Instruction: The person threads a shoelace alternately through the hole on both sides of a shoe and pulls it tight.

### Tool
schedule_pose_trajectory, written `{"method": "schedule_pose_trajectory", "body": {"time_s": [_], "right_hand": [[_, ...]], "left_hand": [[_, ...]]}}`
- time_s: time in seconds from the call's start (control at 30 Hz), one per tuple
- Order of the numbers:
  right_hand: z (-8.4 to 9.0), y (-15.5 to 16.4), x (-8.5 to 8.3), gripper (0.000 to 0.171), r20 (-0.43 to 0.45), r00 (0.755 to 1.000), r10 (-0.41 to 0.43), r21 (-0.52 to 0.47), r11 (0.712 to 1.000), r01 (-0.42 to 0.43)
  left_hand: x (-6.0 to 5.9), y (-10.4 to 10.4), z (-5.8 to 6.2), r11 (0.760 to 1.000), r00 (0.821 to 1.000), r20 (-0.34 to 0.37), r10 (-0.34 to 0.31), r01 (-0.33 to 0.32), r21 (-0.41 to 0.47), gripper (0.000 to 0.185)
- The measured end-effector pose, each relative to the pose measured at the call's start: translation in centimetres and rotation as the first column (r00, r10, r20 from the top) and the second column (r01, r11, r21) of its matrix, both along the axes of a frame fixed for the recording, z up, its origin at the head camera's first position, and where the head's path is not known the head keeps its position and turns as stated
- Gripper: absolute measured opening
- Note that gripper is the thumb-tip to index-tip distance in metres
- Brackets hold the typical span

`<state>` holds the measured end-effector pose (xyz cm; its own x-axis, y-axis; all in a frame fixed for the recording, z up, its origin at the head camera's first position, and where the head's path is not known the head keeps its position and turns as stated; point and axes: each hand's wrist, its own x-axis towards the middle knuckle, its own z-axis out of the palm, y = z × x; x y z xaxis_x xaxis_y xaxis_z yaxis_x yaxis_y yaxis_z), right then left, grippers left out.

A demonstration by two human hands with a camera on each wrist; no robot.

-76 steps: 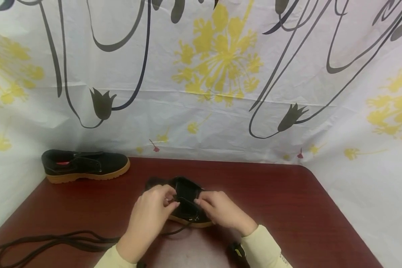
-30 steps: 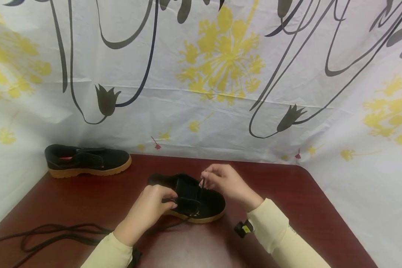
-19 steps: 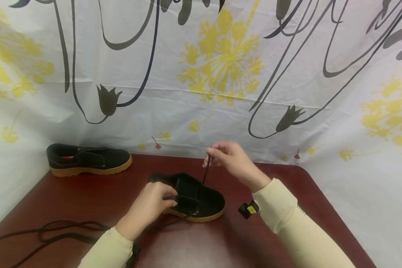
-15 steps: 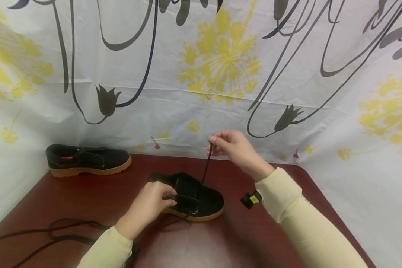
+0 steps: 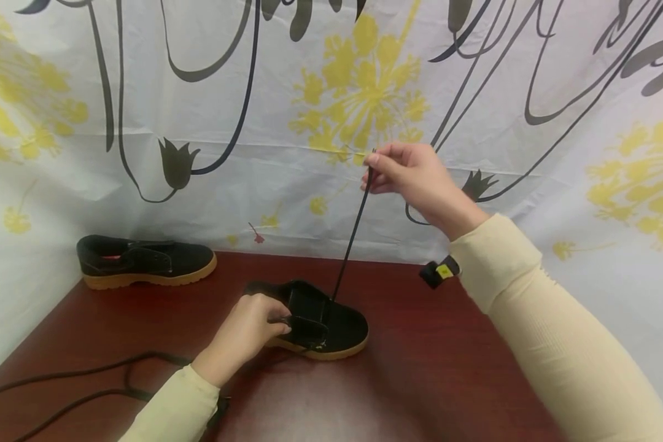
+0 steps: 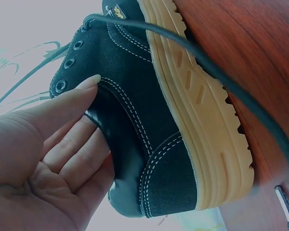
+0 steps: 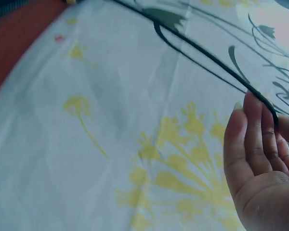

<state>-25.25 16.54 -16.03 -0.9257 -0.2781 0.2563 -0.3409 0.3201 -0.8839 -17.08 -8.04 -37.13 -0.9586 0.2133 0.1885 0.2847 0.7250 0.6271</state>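
A black shoe (image 5: 345,328) with a tan sole sits mid-table, toe to the right. My left hand (image 5: 248,331) pinches its near side at the opening; in the left wrist view the thumb lies outside the upper (image 6: 127,91), below a row of eyelets, with the fingers inside. My right hand (image 5: 414,178) is raised well above the shoe, pinching the end of a black shoelace (image 5: 352,236) between thumb and fingers. The lace runs taut down to the far eyelet side. In the left wrist view another stretch of lace (image 6: 241,98) leaves the front eyelet and crosses the sole.
A second black shoe (image 5: 146,263) with a tan sole stands at the table's back left, against the patterned white cloth (image 5: 287,184). Loose lace (image 5: 83,371) trails over the table's (image 5: 442,380) left front. A small black device (image 5: 439,271) hangs at the right cuff.
My right hand has left the shoe's opening and risen up and to the right, drawing a longer length of lace through. The left hand stays on the shoe; the loose lace at left has shifted.
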Motion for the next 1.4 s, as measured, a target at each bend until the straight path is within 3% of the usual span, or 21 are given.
{"method": "schedule_pose_trajectory", "body": {"time_s": [0.27,0.43,0.53,0.63,0.73,0.8,0.9,1.03,1.17,1.27,1.4], "right_hand": [[4.6,0.6,0.2,0.013,-0.047,0.999,0.006,-0.183,0.983,-0.014],[7.6,1.1,0.3,0.013,-0.062,0.998,-0.018,-0.207,0.978,0.005],[8.8,1.3,0.6,0.017,-0.097,0.995,-0.027,-0.204,0.979,0.007],[8.7,0.9,1.3,0.021,-0.090,0.996,-0.015,-0.199,0.980,-0.004],[7.4,0.4,2.3,0.023,-0.049,0.999,0.014,-0.237,0.971,-0.025],[6.2,0.1,3.2,0.023,-0.039,0.999,0.036,-0.262,0.964,-0.045],[4.3,-0.1,4.5,0.022,-0.043,0.997,0.058,-0.264,0.962,-0.067],[1.1,-0.3,5.6,0.027,-0.065,0.996,0.062,-0.164,0.984,-0.072],[-2.9,-0.6,6.2,0.031,-0.075,0.997,0.029,-0.121,0.992,-0.038],[-5.6,-0.9,6.5,0.027,-0.045,0.999,-0.007,-0.183,0.983,-0.001],[-8.8,-1.4,6.9,0.019,0.034,0.999,-0.024,-0.271,0.962,0.032]], "left_hand": [[-0.2,-0.1,-0.2,1.000,1.000,0.018,0.007,-0.007,0.014,0.013],[-0.3,-0.3,0.0,1.000,1.000,0.023,-0.010,0.009,0.018,0.012],[-0.7,-0.8,0.2,0.999,0.998,0.045,-0.043,0.043,0.010,0.011],[-1.6,-1.6,1.1,0.990,0.983,0.120,-0.138,0.137,0.015,0.009],[-3.2,-2.7,2.6,0.971,0.954,0.184,-0.237,0.235,0.032,0.016],[-4.3,-3.3,3.8,0.964,0.946,0.190,-0.264,0.263,0.028,0.021],[-5.8,-3.6,5.4,0.968,0.958,0.149,-0.246,0.250,-0.007,0.022],[-7.1,-2.8,6.8,0.960,0.963,0.106,-0.250,0.260,-0.105,0.019],[-8.0,-0.7,7.3,0.916,0.953,0.095,-0.288,0.303,-0.264,0.020],[-8.6,1.0,7.0,0.873,0.946,0.101,-0.309,0.324,-0.365,0.025],[-9.2,2.5,5.9,0.825,0.929,0.124,-0.348,0.367,-0.429,0.028]]}}
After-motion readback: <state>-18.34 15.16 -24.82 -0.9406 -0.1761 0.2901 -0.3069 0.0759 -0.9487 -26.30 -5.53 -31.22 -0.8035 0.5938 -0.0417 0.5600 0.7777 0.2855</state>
